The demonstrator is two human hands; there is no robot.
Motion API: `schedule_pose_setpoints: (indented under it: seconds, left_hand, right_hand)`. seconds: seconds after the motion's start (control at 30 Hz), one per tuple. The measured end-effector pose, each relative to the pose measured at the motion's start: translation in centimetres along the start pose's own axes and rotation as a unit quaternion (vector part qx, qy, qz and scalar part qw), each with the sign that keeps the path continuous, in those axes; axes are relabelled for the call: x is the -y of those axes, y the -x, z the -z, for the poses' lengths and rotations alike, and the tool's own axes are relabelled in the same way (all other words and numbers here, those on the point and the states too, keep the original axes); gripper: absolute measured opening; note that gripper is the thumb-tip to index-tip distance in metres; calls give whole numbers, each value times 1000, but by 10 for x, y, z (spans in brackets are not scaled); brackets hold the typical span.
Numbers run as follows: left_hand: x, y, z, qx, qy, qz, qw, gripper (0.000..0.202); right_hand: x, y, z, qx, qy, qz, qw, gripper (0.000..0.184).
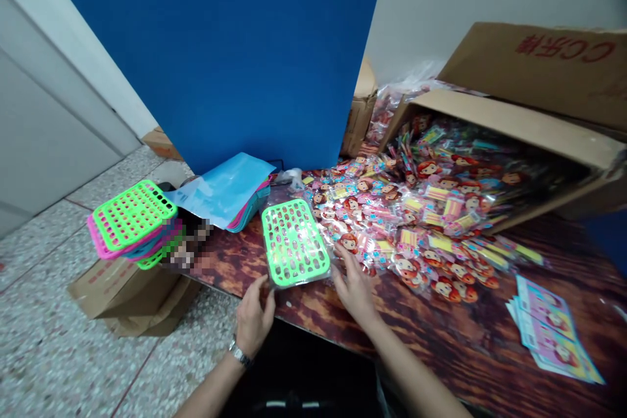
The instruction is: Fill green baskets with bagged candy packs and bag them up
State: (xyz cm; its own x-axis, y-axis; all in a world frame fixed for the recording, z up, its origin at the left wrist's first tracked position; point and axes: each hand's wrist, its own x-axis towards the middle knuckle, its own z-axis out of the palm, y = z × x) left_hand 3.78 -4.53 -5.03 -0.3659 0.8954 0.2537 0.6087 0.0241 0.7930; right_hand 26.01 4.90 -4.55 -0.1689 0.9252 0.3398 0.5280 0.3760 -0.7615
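Lying on the wooden table (441, 330), a green perforated tray (294, 241) is touched at its near corner by the left hand (255, 315); a grip cannot be confirmed. The right hand (355, 287) is spread open beside cartoon packets (416, 222).

Two bare hands and forearms show, both just below the bright green perforated plastic tray (294, 243). The left hand (255, 320), by the tray's near left corner, wears a slim silver metal wristwatch (240, 354) with a linked band at the wrist. The right hand (353, 287), off the tray's near right corner, has a bare wrist and bare fingers (343, 260); its forearm is uncovered as far as it shows.
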Motion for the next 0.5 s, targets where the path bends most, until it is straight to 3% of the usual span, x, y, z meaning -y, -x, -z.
schedule_pose_setpoints:
  seconds: [0.07,0.13,0.27,0.5]
  left_hand:
    - [-1,0,-12,0,55,69,996,37]
    - [1,-2,-22,12,77,108,991,33]
    - [4,-4,-28,29,38,111,993,24]
    - [-10,-9,-16,67,-26,91,993,25]
  right_hand:
    - [-1,2,-7,20,-23,-27,999,59]
    - [-2,4,-15,38,-40,-57,997,59]
    - [-4,3,-21,68,-53,-65,994,48]
    - [3,-12,-16,64,-15,-76,995,48]
